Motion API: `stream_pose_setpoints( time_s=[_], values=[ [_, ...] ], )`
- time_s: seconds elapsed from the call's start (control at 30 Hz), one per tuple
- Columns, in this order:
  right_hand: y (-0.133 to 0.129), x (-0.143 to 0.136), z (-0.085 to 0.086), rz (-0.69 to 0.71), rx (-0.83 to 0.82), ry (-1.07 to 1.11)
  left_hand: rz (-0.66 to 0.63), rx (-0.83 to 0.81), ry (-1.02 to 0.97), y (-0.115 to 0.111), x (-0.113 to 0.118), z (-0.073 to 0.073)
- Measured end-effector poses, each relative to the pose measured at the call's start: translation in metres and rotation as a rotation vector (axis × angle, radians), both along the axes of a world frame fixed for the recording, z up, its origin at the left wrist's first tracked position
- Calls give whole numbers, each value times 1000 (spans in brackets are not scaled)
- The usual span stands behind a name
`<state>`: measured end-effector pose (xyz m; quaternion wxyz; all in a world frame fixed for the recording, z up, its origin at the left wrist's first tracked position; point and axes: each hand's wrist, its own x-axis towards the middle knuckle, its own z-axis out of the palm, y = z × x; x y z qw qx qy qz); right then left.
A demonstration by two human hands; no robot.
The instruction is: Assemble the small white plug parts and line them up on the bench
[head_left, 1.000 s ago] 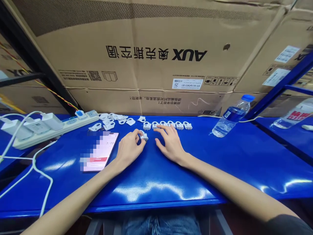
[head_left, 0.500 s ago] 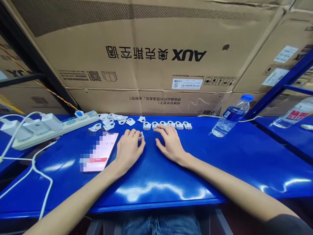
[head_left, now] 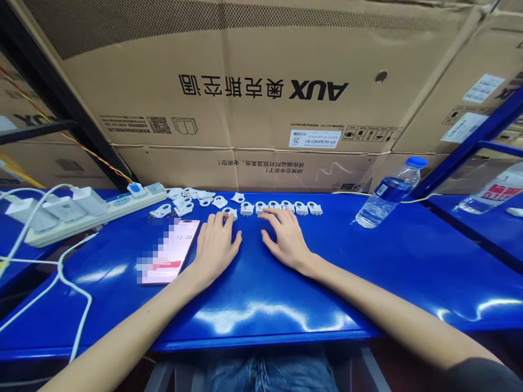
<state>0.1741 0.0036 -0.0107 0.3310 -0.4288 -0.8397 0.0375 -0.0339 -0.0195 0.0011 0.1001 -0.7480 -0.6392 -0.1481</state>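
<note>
Several white two-pin plugs with ring handles stand in a row on the blue table [head_left: 261, 283]. At the row's left end, a white plug [head_left: 231, 213] lies by the fingertips of my left hand [head_left: 216, 242], whose thumb is spread away from it. My right hand [head_left: 285, 237] rests with fingers apart just in front of the row's middle, its fingertips overlapping some plugs, and holds nothing. Further left lies a loose pile of similar white plugs [head_left: 183, 207].
A phone [head_left: 171, 253] lies left of my left hand. Behind it is a power strip [head_left: 118, 209] with chargers and white cables. A water bottle [head_left: 388, 193] stands at the right. Large cardboard boxes [head_left: 245, 49] form a wall behind the table.
My left hand has moved slightly forward and let go of the plug, which now sits at the row's left end. The right hand is almost unmoved.
</note>
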Motion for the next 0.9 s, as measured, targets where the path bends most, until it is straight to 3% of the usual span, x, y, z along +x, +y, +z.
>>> stream_pose_setpoints(
  time_s=[0.9],
  values=[
    [-1,0,1,17,-23,-37,-2,26,-44,9,1,-16]
  ],
)
